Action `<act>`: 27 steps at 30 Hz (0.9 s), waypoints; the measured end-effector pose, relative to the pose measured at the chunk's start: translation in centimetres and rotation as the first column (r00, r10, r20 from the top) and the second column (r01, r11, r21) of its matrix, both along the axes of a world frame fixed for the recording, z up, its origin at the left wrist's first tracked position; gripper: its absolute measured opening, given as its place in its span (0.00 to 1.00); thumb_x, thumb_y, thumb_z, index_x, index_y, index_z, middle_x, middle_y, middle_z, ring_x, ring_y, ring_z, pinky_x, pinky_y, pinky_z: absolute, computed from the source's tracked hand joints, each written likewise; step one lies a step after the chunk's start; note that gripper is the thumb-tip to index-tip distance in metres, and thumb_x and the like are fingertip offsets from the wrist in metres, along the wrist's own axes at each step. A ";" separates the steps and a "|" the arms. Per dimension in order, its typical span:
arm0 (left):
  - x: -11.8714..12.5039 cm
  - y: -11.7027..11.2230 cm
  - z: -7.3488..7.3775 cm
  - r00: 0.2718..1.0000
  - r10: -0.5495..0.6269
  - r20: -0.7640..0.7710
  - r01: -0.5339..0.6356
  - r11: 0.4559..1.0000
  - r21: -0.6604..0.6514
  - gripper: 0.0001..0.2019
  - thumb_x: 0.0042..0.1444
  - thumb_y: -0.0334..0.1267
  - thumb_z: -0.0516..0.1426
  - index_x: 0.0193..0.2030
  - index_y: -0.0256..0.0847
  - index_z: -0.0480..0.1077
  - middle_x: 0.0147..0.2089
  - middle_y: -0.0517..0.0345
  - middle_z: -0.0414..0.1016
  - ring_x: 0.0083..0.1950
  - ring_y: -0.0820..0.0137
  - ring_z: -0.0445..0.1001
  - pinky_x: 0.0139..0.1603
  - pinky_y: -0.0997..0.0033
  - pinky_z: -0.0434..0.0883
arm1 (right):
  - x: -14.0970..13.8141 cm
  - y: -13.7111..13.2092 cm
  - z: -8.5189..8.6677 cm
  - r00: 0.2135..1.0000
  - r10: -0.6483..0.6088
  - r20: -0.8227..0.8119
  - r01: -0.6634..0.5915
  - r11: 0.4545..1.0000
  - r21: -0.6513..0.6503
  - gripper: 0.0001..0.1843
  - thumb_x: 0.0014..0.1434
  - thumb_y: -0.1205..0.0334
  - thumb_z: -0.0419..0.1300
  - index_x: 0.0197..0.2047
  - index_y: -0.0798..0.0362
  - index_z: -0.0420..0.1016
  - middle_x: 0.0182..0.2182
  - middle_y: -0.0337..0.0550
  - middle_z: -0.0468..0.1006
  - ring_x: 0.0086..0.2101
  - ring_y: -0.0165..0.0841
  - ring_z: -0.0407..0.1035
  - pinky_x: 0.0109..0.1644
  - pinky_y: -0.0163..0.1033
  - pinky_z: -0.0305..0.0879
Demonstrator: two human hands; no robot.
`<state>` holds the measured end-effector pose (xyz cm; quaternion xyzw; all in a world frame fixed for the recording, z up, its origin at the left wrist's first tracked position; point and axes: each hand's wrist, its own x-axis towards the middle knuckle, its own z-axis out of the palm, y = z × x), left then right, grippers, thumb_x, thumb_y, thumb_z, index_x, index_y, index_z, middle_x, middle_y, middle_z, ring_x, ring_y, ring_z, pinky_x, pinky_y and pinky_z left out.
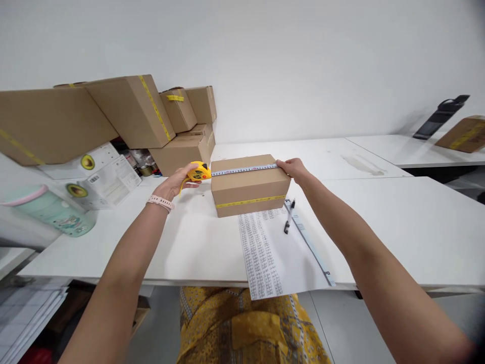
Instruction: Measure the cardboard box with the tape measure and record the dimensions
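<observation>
A brown cardboard box with a yellow tape strip along its front side sits on the white table in front of me. Beside its left end, my left hand is closed around a yellow tape measure. The pulled-out blade lies across the top of the box from left to right. At the right end my right hand pinches the blade's tip against the box edge. Under the front of the box lies a printed sheet, with a pen resting on the papers.
Several cardboard boxes are stacked at the back left, above a white carton with avocado pictures. A mint tumbler stands at the left edge. A dark bottle and another box are at the far right.
</observation>
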<state>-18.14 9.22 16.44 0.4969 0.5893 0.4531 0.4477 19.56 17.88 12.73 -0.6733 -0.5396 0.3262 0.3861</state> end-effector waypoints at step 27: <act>20.5 -9.5 -1.4 0.698 -0.025 0.716 0.141 0.985 -0.103 0.14 0.64 0.46 0.58 0.38 0.35 0.69 0.33 0.54 0.73 0.27 0.66 0.79 0.40 0.56 0.81 | -5.8 0.2 3.1 0.897 0.434 0.085 -0.442 0.870 0.221 0.33 0.67 0.34 0.44 0.62 0.43 0.74 0.62 0.46 0.74 0.62 0.49 0.65 0.66 0.58 0.59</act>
